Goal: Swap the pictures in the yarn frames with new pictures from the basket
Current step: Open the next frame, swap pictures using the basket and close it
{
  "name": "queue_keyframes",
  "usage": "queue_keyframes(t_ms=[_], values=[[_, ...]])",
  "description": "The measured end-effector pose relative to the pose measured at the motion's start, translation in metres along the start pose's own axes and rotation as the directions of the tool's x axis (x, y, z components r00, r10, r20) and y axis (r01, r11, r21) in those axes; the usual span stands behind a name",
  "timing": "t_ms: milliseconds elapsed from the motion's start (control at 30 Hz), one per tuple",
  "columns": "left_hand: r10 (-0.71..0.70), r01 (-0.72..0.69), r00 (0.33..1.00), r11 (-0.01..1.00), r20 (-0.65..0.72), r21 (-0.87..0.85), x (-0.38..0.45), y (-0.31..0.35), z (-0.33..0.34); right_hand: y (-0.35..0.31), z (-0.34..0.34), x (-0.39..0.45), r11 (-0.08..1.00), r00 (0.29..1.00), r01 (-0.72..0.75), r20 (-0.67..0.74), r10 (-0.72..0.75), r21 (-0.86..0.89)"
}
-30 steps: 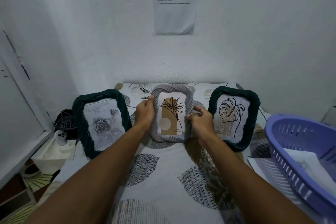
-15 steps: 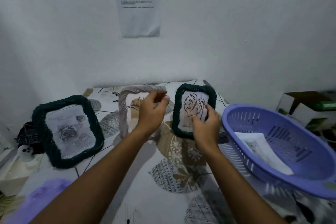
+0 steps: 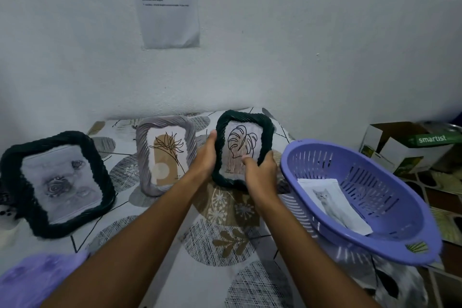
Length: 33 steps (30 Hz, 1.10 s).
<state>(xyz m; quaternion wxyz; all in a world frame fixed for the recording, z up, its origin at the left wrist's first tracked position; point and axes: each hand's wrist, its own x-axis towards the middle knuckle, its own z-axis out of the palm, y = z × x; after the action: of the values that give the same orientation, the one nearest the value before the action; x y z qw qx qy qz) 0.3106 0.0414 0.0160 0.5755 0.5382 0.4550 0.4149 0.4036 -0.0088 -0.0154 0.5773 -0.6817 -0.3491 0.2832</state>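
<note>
Starting at your far left, the dark green yarn frame with the rose picture leans back on the table, well apart from both hands. Next to it stands the grey yarn frame with its tan plant print, just beside your left forearm but not touched.

Your left hand wraps the left edge of the leaf frame, fingers curled behind the dark yarn. Your right hand grips the lower right corner, thumb lying on the leaf picture at its lower edge. So the hands are apart, one on each side, both clamped on this one frame. The frame's long axis runs upright, top tilted away from you, and it sits directly ahead between your hands. The right thumb is the part nearest the print, so I judge that hand is best placed to slide it out while the left steadies the frame.

Further right, the purple basket sits just beside your right wrist, nearer that hand. A cat picture lies inside on its floor.

The table wears a leaf-patterned cloth. Behind it is a white wall with a printed sheet taped up, and an open cardboard box sits at the far right.
</note>
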Motion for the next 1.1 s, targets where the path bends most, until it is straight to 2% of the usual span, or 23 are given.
queue_keyframes(t_ms=[233, 367, 433, 567, 667, 767, 833, 900, 967, 1033, 1100], values=[[0.101, -0.102, 0.994, 0.994, 0.035, 0.04, -0.052, 0.021, -0.039, -0.029, -0.03, -0.039, 0.987, 0.997, 0.066, 0.026, -0.07, 0.146], [0.09, -0.089, 0.994, 0.996, -0.063, 0.017, -0.093, 0.026, -0.071, -0.035, -0.04, -0.062, 0.97, 0.996, 0.066, 0.044, -0.079, 0.232], [0.132, -0.133, 0.985, 0.991, -0.11, -0.002, -0.111, 0.019, -0.087, -0.033, -0.037, -0.075, 0.967, 0.996, 0.048, 0.057, -0.064, 0.252], [0.153, -0.157, 0.979, 0.987, -0.137, -0.019, -0.149, -0.001, -0.112, -0.029, -0.031, -0.105, 0.916, 0.985, -0.106, 0.169, 0.042, 0.388], [0.126, -0.132, 0.974, 0.991, -0.187, -0.02, -0.171, -0.016, -0.128, -0.028, -0.032, -0.127, 0.825, 0.934, -0.291, 0.33, 0.135, 0.485], [0.094, -0.101, 0.972, 0.995, -0.216, -0.022, -0.186, -0.023, -0.138, -0.024, -0.03, -0.137, 0.774, 0.862, -0.429, 0.466, 0.198, 0.466], [0.108, -0.087, 0.957, 0.992, -0.27, 0.087, -0.192, -0.024, -0.141, -0.025, -0.03, -0.143, 0.765, 0.839, -0.459, 0.504, 0.207, 0.451], [0.201, -0.111, 0.92, 0.956, -0.335, 0.271, -0.197, -0.019, -0.138, -0.03, -0.029, -0.148, 0.785, 0.837, -0.439, 0.516, 0.181, 0.437], [0.295, -0.182, 0.903, 0.921, -0.313, 0.344, -0.202, -0.009, -0.126, -0.035, -0.026, -0.154, 0.826, 0.852, -0.371, 0.509, 0.121, 0.424], [0.292, -0.22, 0.926, 0.932, -0.238, 0.288, -0.206, 0.003, -0.11, -0.04, -0.022, -0.161, 0.893, 0.883, -0.251, 0.466, 0.053, 0.374], [0.203, -0.18, 0.96, 0.975, -0.192, 0.129, -0.207, 0.013, -0.094, -0.043, -0.018, -0.17, 0.948, 0.914, -0.093, 0.403, -0.04, 0.305]])
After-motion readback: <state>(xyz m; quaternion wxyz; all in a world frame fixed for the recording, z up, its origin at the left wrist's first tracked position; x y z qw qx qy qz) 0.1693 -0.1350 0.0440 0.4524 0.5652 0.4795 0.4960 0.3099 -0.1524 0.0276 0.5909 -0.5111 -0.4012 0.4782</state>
